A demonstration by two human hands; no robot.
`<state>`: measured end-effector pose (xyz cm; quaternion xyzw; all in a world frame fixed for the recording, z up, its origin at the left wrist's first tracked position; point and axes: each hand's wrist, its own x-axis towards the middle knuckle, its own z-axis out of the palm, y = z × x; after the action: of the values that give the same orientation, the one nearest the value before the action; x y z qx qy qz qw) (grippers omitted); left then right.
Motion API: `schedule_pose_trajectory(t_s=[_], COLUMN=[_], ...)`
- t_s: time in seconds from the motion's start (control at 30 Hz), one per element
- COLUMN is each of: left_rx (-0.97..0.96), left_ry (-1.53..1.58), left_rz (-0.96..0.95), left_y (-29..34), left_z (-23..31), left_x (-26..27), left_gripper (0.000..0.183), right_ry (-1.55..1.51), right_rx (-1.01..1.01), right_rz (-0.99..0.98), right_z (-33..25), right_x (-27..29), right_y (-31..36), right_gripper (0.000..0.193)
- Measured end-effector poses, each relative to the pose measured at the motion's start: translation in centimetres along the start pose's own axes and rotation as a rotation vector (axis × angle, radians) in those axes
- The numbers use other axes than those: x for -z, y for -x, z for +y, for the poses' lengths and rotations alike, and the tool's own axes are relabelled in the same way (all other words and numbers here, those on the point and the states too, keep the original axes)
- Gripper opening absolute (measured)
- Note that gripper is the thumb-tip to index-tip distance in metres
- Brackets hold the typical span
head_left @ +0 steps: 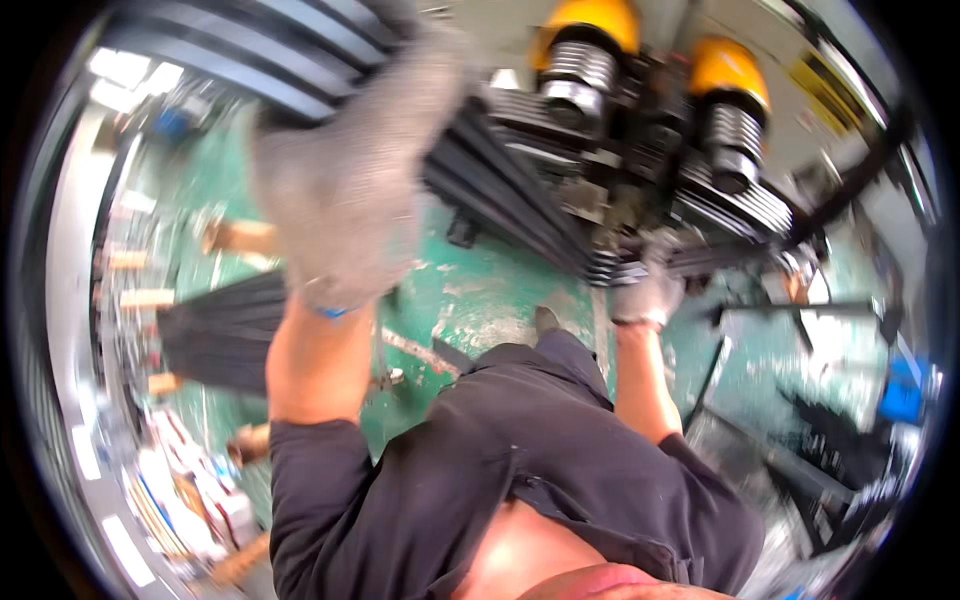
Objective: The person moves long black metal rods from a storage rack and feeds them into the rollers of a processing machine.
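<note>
Now near us: our dark shirt [560,440] | right hand [648,290], gloved, fingers curled onto the end of the black strip bundle [520,190], its long axis running up-left | left hand [350,190], gloved, raised and blurred, grip unclear | beyond: machine with yellow-capped rollers [600,50] blocks the far end, green floor [480,290] beneath.

The left hand [345,190], wearing a grey knit glove, is lifting high toward the camera, blurred, over the dark metal bars [510,190]. The right hand [648,290], gloved too, is gripping the near end of those bars under the machine [640,130] with two yellow-capped rollers. The green floor [480,290] is showing below, with a second bundle of dark bars [215,335] lying to the left.
</note>
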<state>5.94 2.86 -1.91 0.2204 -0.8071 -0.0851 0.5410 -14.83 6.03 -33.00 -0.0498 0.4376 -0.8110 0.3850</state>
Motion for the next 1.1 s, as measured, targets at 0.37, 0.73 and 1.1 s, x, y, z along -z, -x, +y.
schedule_pose_trajectory(t_s=[0.37, 0.73, 1.1], left_rx=[0.645, 0.419, 0.014], left_ry=[0.437, -0.066, -0.487], left_rz=[1.117, 1.812, 1.957], left_y=[24.4, 35.0, 43.4], left_z=[15.0, 33.4, 51.9], left_x=[21.1, 30.5, 36.7], left_gripper=[0.024, 0.012, 0.009], right_ry=[0.309, 0.627, 0.351], right_rx=[0.151, -0.029, -0.065], right_rz=[-0.718, -1.354, -1.824], right_z=[1.1, 3.8, 4.2], right_x=[-0.3, -18.4, -22.0], right_y=[15.2, 38.5, 66.3], right_gripper=[0.028, 0.037, 0.039])
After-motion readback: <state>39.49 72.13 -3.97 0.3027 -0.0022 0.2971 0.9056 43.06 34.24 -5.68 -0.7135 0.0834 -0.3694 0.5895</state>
